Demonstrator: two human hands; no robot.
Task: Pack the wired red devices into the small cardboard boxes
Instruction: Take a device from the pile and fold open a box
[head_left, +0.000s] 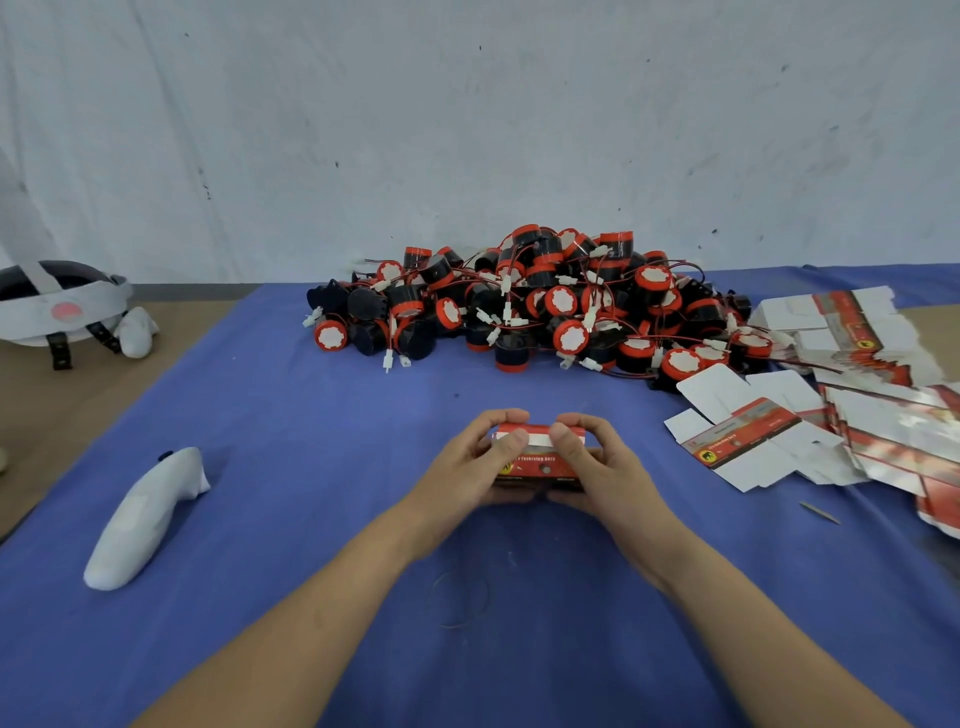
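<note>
A small red and white cardboard box (537, 457) sits between both hands at the middle of the blue cloth. My left hand (478, 462) grips its left side, thumb pressed on the top flap. My right hand (597, 467) grips the right side, its thumb on the flap too. What is inside the box is hidden. A big heap of red and black wired devices (545, 306) with white connectors lies behind, toward the wall. Flat unfolded boxes (748, 436) lie at the right.
A stack of more flat boxes (841, 332) spreads along the right edge. A white controller (145, 519) lies on the blue cloth (311, 441) at the left. A headset (62, 306) rests on the far left table. A thin wire loop (460, 597) lies near my forearms.
</note>
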